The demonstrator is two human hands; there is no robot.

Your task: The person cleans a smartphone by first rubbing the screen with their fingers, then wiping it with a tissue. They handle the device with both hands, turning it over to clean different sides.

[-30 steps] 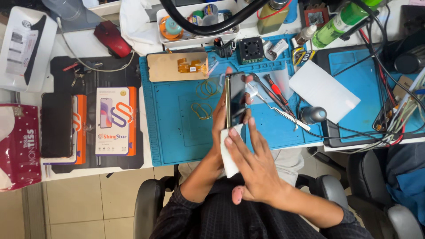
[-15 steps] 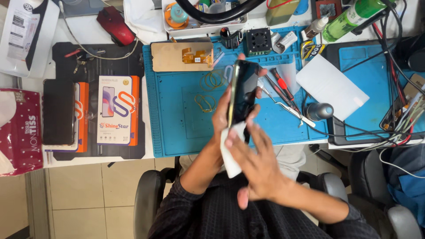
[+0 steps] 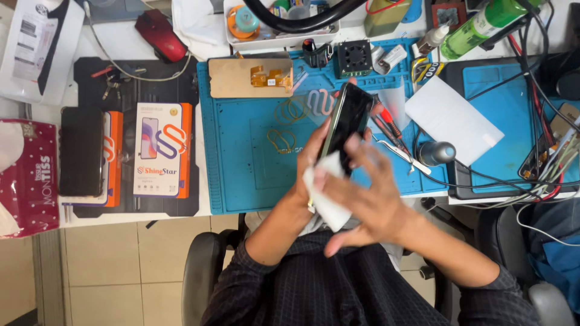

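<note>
The left hand (image 3: pixel 311 158) grips a dark smartphone (image 3: pixel 346 122) by its lower part, fingers wrapped around the edges, holding it tilted above the blue silicone work mat (image 3: pixel 241 157). The screen faces up and reflects light along its left edge.

The right hand (image 3: pixel 368 202) is blurred; its fingers are spread and pressed against a white wipe (image 3: pixel 326 193), which lies against the lower end of the smartphone. The hand holds the wipe under its fingers rather than in a fist.

On the mat behind the phone lie a tan back cover with gold flex cables (image 3: pixel 251 77), a small black fan unit (image 3: pixel 354 58), red-handled screwdrivers (image 3: pixel 386 124) and metal tweezers (image 3: pixel 402 154). A white rectangular sheet (image 3: pixel 453 119) rests to the right, overlapping a second blue mat (image 3: pixel 513 102). To the left, a black tray (image 3: pixel 181 84) carries an orange-and-white screen-protector box (image 3: pixel 158 150) and a second dark phone (image 3: pixel 81 151). A red mouse (image 3: pixel 158 35) sits at the upper left, and a green bottle (image 3: pixel 480 25) at the upper right.
</note>
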